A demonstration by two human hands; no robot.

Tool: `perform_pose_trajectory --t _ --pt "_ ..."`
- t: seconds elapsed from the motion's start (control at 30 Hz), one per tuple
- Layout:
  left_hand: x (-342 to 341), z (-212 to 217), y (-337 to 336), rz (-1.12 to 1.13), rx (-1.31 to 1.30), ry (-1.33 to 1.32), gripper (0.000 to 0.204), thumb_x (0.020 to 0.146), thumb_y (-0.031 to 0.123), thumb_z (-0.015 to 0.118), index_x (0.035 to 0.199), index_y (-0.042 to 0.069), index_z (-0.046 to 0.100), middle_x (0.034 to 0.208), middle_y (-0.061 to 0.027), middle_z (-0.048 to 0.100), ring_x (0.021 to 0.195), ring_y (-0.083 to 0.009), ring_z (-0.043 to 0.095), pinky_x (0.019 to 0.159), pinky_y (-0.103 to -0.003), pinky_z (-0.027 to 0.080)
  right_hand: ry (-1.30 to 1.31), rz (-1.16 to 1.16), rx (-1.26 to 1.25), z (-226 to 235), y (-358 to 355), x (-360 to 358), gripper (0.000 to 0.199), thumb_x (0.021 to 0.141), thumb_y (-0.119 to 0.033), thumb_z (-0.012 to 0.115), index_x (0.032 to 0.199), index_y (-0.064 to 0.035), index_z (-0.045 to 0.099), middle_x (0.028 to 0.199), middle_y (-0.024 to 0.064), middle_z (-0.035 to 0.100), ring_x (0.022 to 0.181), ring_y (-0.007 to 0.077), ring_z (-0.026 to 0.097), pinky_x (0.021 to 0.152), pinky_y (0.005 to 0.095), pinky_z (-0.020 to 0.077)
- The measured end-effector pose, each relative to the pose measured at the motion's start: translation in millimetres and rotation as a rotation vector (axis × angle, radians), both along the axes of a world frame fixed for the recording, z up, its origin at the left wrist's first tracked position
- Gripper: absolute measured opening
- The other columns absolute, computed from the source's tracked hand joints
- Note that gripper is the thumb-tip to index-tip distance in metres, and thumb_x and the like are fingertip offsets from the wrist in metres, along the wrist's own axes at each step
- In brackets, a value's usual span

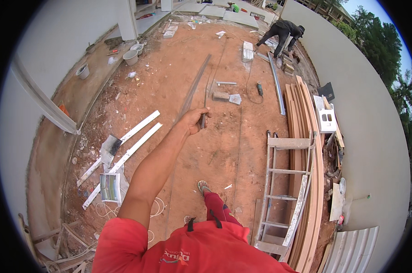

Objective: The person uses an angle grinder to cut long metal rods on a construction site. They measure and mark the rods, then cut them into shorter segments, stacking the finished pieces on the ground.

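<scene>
My left arm reaches forward over the dirt, and my left hand [197, 122] is closed around a thin dark bar [203, 121]. One short end of the bar sticks out below the fist. Its far part runs forward from the hand as a narrow line; where it ends is hard to make out against the ground. Beyond the hand lie a grey-brown block [221, 96] and a crumpled paper [235, 98]. My right hand is not in the picture.
A metal ladder [283, 171] and long planks [301, 136] lie at right. White strips [130, 150] lie left. A corded power tool [260, 89] and metal profile [276, 82] are farther off. A co-worker [283, 34] in dark clothes bends by the wall. Buckets [130, 57] stand far left.
</scene>
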State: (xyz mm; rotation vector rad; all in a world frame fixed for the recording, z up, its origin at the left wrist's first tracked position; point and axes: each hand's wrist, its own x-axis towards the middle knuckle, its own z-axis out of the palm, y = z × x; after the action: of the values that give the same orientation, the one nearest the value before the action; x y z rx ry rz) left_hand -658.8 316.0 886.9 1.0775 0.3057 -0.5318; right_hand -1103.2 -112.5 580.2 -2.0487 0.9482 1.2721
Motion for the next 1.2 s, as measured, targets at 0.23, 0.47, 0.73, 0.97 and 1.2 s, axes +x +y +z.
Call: perform_pose_trajectory --t 0.23,0.47,0.73,0.97,1.2 --pt "-19.0 -49.5 15.9 -0.259 0.377 0.066 0.021 0.096 0.021 0.070 0.088 0.001 0.070 0.074 -0.0072 0.066 0.054 -0.0173 0.060 0.050 -0.034 0.054 0.052 -0.011 0.020 -13.2 7.7 9.9 0.053 0.083 -0.051 0.081 0.077 0.0002 0.068 0.065 0.0123 0.063 0.054 0.0245 0.061 0.052 0.0455 0.0505" --pt "-63.0 -141.9 61.0 -0.252 0.610 0.460 0.018 0.097 0.007 0.061 0.103 -0.009 0.064 0.079 -0.0175 0.064 0.067 -0.0290 0.068 0.062 -0.046 0.063 0.070 -0.053 0.041 -10.7 8.7 84.0 0.054 0.084 -0.052 0.081 0.073 -0.0007 0.066 0.062 0.0115 0.061 0.051 0.0242 0.059 0.050 0.0462 0.0489" --pt "-86.5 -240.0 85.6 0.106 1.345 0.348 0.036 0.095 0.026 0.066 0.103 -0.010 0.065 0.098 -0.0271 0.071 0.082 -0.0381 0.073 0.063 -0.048 0.058 -0.135 -0.231 0.072 -43.8 -40.9 219.5 0.048 0.088 -0.039 0.081 0.065 -0.0021 0.060 0.058 0.0092 0.057 0.046 0.0223 0.054 0.044 0.0432 0.0429" --pt "-95.4 -213.4 60.5 0.149 1.345 0.266 0.042 0.095 0.036 0.064 0.093 -0.006 0.070 0.091 -0.0248 0.073 0.089 -0.0431 0.072 0.084 -0.050 0.054 -0.143 -0.186 0.009 -47.8 -65.2 267.6 0.050 0.087 -0.042 0.081 0.066 -0.0006 0.062 0.057 0.0103 0.059 0.049 0.0218 0.057 0.048 0.0441 0.0456" --pt "-96.6 -228.4 71.4 0.230 1.405 0.004 0.051 0.098 0.032 0.060 0.064 -0.006 0.059 0.062 -0.0264 0.059 0.056 -0.0392 0.061 0.060 -0.051 0.045 0.117 -0.047 -0.057 14.0 -7.8 273.4 0.054 0.087 -0.047 0.079 0.069 0.0007 0.063 0.059 0.0098 0.060 0.050 0.0210 0.058 0.049 0.0427 0.0456"
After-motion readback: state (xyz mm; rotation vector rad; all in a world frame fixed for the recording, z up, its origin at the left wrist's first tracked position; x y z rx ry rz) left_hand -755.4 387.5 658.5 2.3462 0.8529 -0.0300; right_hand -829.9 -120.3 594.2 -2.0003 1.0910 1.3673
